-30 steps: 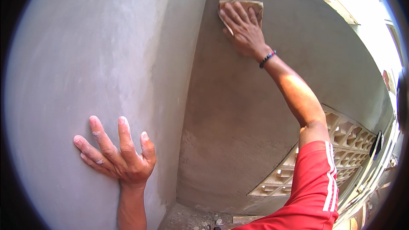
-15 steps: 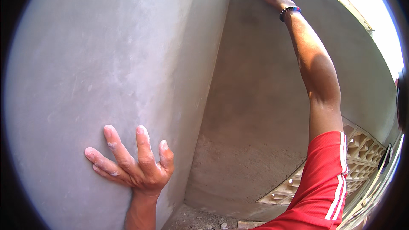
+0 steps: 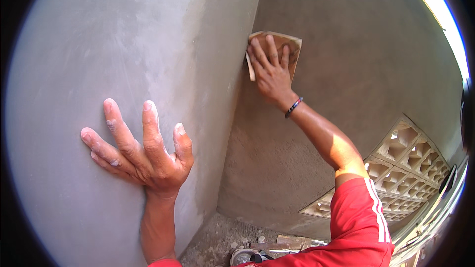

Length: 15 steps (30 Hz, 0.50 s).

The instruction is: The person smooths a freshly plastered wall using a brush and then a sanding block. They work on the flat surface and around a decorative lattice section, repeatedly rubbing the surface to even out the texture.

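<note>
My left hand rests against the smooth grey plastered wall on the left, fingers spread and dusted with pale powder. My right hand is raised, holding a brown square pad pressed on the darker grey facing wall, close beside the inside corner. Its fingers lie over the pad, and a beaded bracelet is on that wrist.
A slanting panel of pale pierced blocks is set into the facing wall at lower right. Below, a rubble-strewn floor holds wood pieces and a metal bowl-like object. Bright light comes in along the upper right edge.
My right hand and pad went up toward the top edge half a second ago, and are now lower, near the corner. My left hand appears higher in the picture.
</note>
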### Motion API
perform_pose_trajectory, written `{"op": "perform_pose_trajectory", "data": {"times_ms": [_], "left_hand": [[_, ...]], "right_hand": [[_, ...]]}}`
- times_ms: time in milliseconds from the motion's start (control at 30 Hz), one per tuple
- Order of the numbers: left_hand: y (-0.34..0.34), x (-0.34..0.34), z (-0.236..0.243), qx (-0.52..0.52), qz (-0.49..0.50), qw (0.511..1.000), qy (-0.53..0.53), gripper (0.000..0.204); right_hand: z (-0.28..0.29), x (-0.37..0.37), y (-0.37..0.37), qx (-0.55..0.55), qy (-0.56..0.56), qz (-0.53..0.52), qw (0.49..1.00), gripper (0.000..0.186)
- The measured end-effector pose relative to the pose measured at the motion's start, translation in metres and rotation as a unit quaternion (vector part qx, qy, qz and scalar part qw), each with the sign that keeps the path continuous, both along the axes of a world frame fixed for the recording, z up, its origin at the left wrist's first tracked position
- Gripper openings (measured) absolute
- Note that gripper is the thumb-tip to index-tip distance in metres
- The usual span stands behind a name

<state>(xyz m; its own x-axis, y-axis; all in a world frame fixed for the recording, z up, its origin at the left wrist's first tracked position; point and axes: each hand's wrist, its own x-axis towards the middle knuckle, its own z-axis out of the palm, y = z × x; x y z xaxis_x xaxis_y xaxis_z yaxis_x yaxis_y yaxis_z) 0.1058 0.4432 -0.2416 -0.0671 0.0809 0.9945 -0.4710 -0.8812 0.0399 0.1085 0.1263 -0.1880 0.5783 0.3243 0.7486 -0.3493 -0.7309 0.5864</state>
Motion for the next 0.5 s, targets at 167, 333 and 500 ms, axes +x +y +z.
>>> {"op": "perform_pose_trajectory", "data": {"times_ms": [167,333,500], "left_hand": [[-0.004,0.0,0.0,0.004,-0.011,1.0,0.012,0.045],[0.001,0.0,0.003,-0.001,0.056,0.998,-0.002,0.046],[-0.008,0.0,0.003,0.017,0.057,0.998,0.003,0.046]], "right_hand": [[-0.147,-0.088,-0.032,0.001,0.269,-0.022,0.963,0.071],[-0.006,-0.104,-0.048,0.038,-0.07,-0.031,0.996,0.051],[0.197,-0.086,-0.009,0.082,-0.215,0.363,0.903,0.041]]}}
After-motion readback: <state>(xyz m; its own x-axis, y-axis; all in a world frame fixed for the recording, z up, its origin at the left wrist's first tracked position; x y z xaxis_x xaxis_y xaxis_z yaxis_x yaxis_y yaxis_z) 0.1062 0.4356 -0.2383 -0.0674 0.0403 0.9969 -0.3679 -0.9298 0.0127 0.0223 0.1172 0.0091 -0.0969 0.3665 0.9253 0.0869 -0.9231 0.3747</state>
